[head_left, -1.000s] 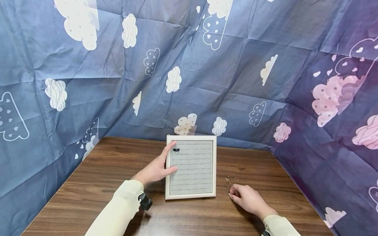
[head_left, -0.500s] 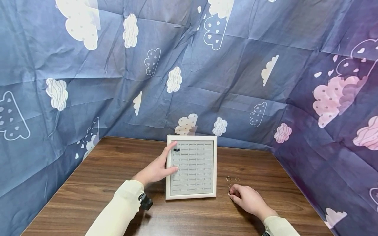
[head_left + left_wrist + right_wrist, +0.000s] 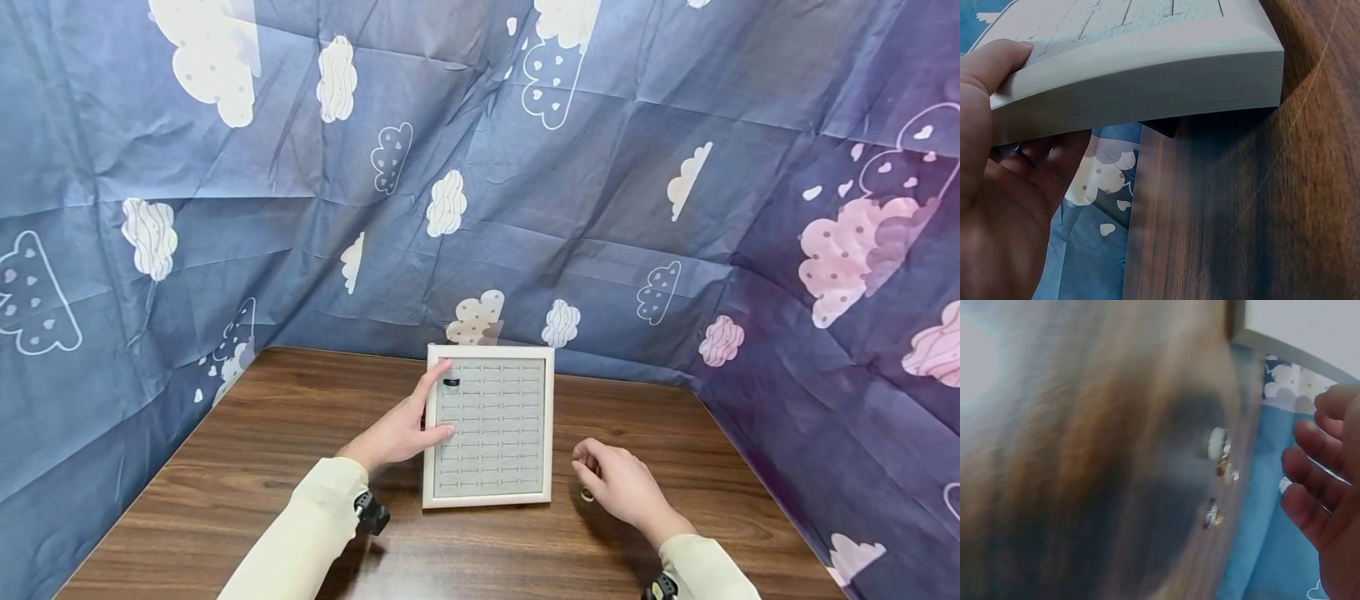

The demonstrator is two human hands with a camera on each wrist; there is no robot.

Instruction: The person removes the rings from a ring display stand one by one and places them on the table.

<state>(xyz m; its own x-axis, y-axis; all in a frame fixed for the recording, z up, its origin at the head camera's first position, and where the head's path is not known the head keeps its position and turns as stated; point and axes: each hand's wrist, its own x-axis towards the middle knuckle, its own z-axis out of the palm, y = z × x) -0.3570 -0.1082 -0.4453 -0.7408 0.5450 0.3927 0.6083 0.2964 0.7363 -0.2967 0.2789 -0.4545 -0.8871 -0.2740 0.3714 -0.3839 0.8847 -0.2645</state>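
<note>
Your left hand [image 3: 397,433] gripped the tray [image 3: 489,425] at frame centre, thumb on top, prob. to steady it. Right hand [image 3: 618,487] hovered lower right, fingers loosely curled; whether it pinched a ring, can't tell. One ring [image 3: 587,495] lay on the table [image 3: 262,467] beside it.

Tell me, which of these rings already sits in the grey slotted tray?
The black ring, in the top-left slot of the tray, beside the left hand. It is dark and seated; the other rings are pale metal, loose on the table.

No readable text, label, brand or number on anything in view.
</note>
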